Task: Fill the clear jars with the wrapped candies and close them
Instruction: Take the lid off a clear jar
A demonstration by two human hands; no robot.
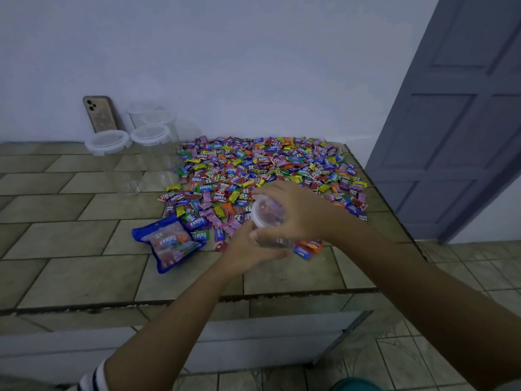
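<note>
Candy could spill from here, I judge: the jar (267, 218) is held tilted in the air above the counter (70, 249), its open mouth turned up toward the camera, and a slip or a sharper tilt would send the few sweets inside back out. The left hand (248, 249) cups the lower body of the jar from below, fingers curled round it; the right hand (296, 213) wraps over the top side near the rim, fingers bent round the clear wall. Both grips are on smooth plastic, so a loose hold is the likely cause of a drop. Inside the jar only a small share of wrapped candies shows, blurred, so filling looks barely begun and the lid is not on. The main heap of wrapped candies (267, 167) covers the far right part of the counter, reaching its right edge, where a careless sweep could push some onto the floor. Near the left side of the heap lies a blue candy bag (169, 244), with candy showing through its clear front. Toward the far left, by the wall, stand more clear jars (152, 119) with white lids (108, 141), empty as far as can be told, next to a phone (100, 114) leaning against the wall.
</note>
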